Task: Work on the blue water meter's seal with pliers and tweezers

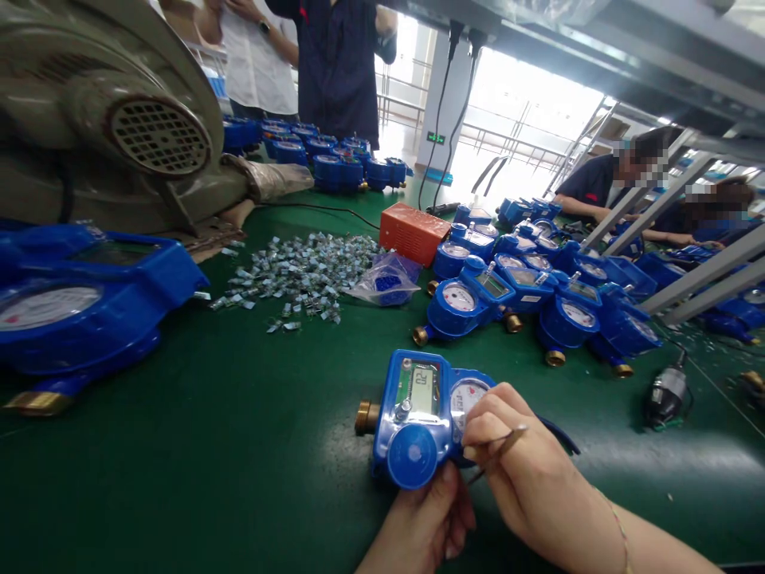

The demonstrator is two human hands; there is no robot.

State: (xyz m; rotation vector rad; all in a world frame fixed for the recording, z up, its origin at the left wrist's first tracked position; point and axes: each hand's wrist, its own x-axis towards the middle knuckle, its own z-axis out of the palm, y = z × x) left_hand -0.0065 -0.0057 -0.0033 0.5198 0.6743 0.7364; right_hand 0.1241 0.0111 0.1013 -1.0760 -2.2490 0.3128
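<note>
A blue water meter (418,406) with an LCD screen, a round dial and a brass end fitting lies on the green table (239,446) in front of me. My left hand (421,522) grips its near edge from below, thumb up against the blue round cap. My right hand (526,470) is closed in a pinch on a thin metal wire (508,437), held right over the meter's dial side.
A pile of small metal seal clips (299,275), a plastic bag of blue parts (386,283) and an orange box (412,231) lie mid-table. Several blue meters (526,295) cluster right; one large meter (77,303) near left. A grey blower (113,119) stands back left. People work behind and at right.
</note>
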